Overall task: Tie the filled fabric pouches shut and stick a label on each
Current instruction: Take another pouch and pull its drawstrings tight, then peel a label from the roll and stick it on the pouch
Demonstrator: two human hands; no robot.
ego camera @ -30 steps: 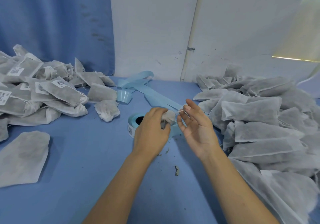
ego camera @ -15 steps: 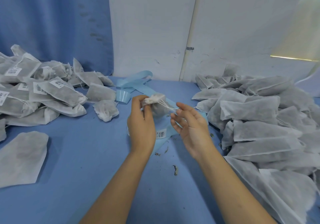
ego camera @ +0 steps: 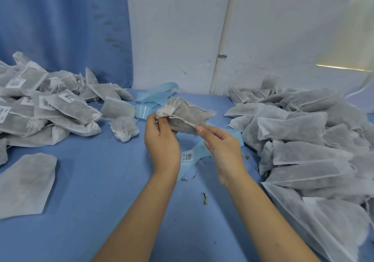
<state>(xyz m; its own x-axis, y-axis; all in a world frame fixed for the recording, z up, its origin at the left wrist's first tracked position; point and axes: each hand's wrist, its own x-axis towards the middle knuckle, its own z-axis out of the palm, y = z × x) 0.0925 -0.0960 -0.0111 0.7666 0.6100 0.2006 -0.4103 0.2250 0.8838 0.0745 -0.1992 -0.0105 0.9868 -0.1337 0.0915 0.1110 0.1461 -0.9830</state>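
Note:
A grey filled fabric pouch (ego camera: 187,113) is held above the blue table, its gathered white neck pointing left. My left hand (ego camera: 162,140) pinches that bunched neck. My right hand (ego camera: 220,146) pinches the white drawstring (ego camera: 185,121), which runs taut from the neck to its fingertips. Under the hands lies the pale blue label backing strip (ego camera: 194,160) with a barcode label (ego camera: 188,157) on it.
Tied, labelled pouches (ego camera: 50,108) are heaped at the left. A large pile of unlabelled pouches (ego camera: 303,140) fills the right side. A flat pouch (ego camera: 26,182) lies near left, a crumpled one (ego camera: 124,128) centre left. Blue curtain and white wall stand behind. Small debris (ego camera: 204,198) dots the table.
Both hands have lifted the pouch off the label roll. The right hand has drawn the string out to the right, and the neck is now gathered tight.

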